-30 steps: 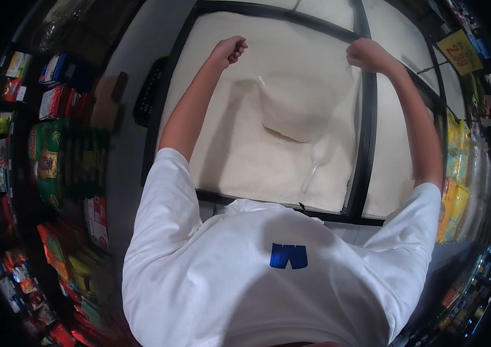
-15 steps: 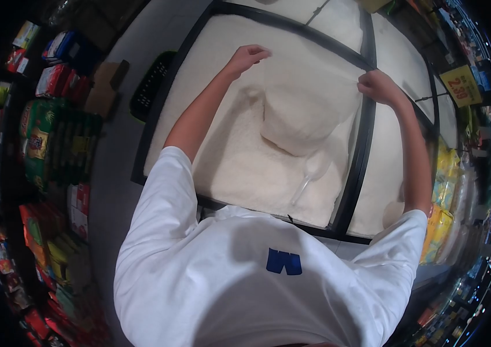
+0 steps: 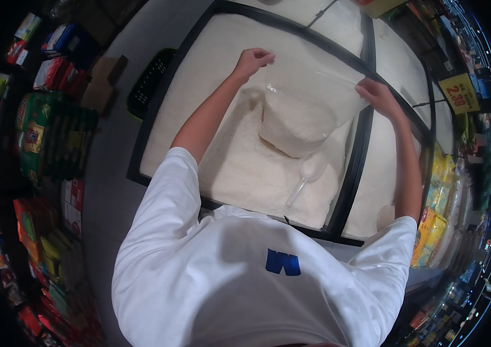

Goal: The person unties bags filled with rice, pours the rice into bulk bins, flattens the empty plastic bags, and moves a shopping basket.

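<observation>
A clear plastic bag (image 3: 296, 124), its lower part filled with white grain that looks like rice, rests on the loose rice (image 3: 236, 179) in a black-framed bin. My left hand (image 3: 254, 61) pinches the left upper corner of the bag. At the right upper corner, my right hand (image 3: 375, 96) is closed on the plastic, near the black divider. The bag's mouth is stretched between the two hands. Just below the bag, a clear scoop (image 3: 308, 175) lies on the rice with its handle toward me.
Neighbouring bins of white grain (image 3: 410, 63) lie beyond the black divider (image 3: 354, 179). A yellow price sign (image 3: 459, 92) stands at the right. On the left are a dark green-rimmed basket (image 3: 148, 87) and stacked green packages (image 3: 40, 136). Yellow bags (image 3: 430, 231) sit at the right.
My right hand has shifted slightly down and away from the divider's far end. The bag's upper edge is now drawn tighter between both hands, and its plastic shows more clearly.
</observation>
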The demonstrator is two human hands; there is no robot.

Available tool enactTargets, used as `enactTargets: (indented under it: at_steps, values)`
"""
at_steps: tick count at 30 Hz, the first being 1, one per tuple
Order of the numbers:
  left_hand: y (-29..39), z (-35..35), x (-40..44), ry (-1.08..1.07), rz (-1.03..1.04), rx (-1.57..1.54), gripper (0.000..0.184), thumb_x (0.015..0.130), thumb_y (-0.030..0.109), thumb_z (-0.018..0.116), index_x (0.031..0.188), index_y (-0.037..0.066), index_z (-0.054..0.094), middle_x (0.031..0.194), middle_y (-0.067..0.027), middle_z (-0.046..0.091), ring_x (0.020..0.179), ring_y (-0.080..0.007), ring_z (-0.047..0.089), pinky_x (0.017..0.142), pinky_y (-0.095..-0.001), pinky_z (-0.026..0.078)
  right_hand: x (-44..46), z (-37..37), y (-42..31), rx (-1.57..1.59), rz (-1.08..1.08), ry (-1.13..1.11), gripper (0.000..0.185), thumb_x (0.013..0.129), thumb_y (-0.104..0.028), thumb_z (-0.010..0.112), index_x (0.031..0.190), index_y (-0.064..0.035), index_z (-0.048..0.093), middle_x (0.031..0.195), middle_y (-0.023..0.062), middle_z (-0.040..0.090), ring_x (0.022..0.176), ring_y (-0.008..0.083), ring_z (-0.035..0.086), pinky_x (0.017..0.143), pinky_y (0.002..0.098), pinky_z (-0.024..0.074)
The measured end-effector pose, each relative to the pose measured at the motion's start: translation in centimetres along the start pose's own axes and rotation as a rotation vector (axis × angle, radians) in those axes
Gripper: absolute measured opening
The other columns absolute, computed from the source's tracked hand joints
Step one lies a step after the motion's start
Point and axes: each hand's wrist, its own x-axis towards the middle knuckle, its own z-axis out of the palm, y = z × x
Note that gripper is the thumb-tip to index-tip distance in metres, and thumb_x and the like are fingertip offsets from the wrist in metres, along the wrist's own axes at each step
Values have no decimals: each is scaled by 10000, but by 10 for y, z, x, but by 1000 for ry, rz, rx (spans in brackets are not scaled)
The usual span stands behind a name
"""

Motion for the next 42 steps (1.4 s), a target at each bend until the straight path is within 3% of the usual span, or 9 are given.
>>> enactTargets:
  at_steps: [10, 15, 19, 21, 30, 34, 37, 39, 42]
  values:
    - [-1, 4, -10, -3, -12, -41, 222, 898, 198, 578, 995, 11, 648, 921, -53, 660, 875, -124, 619, 808, -262, 490, -11, 21, 22, 56, 2, 96, 296, 877, -259, 550, 814, 21, 620, 631, 126, 589, 566, 202, 566, 582, 335, 437]
    - [6, 2, -19, 18, 7, -97, 208, 906, 174, 560, 988, 5, 649, 924, -55, 663, 877, -131, 623, 809, -258, 493, -26, 19, -6, -118, -108, 226, 299, 888, -256, 537, 738, 1, 565, 606, 121, 546, 566, 273, 527, 554, 367, 396]
    - [10, -5, -42, 36, 13, -73, 206, 905, 168, 562, 976, -6, 646, 923, -64, 664, 870, -142, 632, 803, -263, 505, -42, 26, -15, -249, -132, 278, 276, 881, -243, 551, 727, -14, 541, 616, 126, 534, 614, 314, 533, 566, 385, 410]
    - [10, -3, -53, 75, 13, -84, 207, 901, 166, 569, 975, -12, 645, 916, -69, 665, 861, -145, 635, 802, -267, 509, -55, 28, -22, -317, -357, 429, 233, 865, -218, 572, 727, -34, 531, 622, 124, 534, 644, 317, 552, 579, 401, 428]
    - [41, 4, -62, 193, 115, -95, 207, 887, 177, 599, 948, -14, 650, 884, -74, 667, 818, -156, 645, 784, -266, 518, -85, 18, -35, -433, -362, 441, 200, 857, -209, 584, 753, -50, 520, 610, 131, 536, 611, 326, 552, 554, 412, 433]
    - [83, -3, -55, 146, 207, -139, 185, 874, 158, 615, 943, -10, 652, 868, -62, 668, 814, -149, 645, 787, -264, 513, -90, -17, -42, -349, -292, 496, 202, 886, -238, 559, 804, -56, 531, 620, 147, 539, 605, 347, 537, 545, 422, 421]
    - [102, -7, -44, 16, 292, -8, 311, 926, 251, 510, 923, -33, 639, 927, -137, 657, 928, -217, 624, 866, -325, 487, -86, -33, -36, -365, -284, 518, 219, 897, -245, 546, 808, -46, 532, 615, 151, 535, 599, 342, 531, 552, 417, 414]
    - [115, -2, -43, 123, 251, -7, 202, 894, 217, 576, 948, 36, 646, 878, -31, 643, 825, -145, 608, 796, -293, 478, -87, -42, -37, -422, -304, 550, 230, 902, -249, 540, 806, -40, 533, 609, 153, 531, 595, 338, 528, 556, 412, 411]
    - [136, -3, -46, 113, 304, -45, 204, 881, 189, 595, 950, 4, 647, 860, -40, 643, 808, -137, 607, 762, -278, 484, -87, -51, -34, -418, -283, 557, 189, 882, -233, 577, 819, -55, 585, 661, 115, 573, 599, 293, 553, 559, 376, 433]
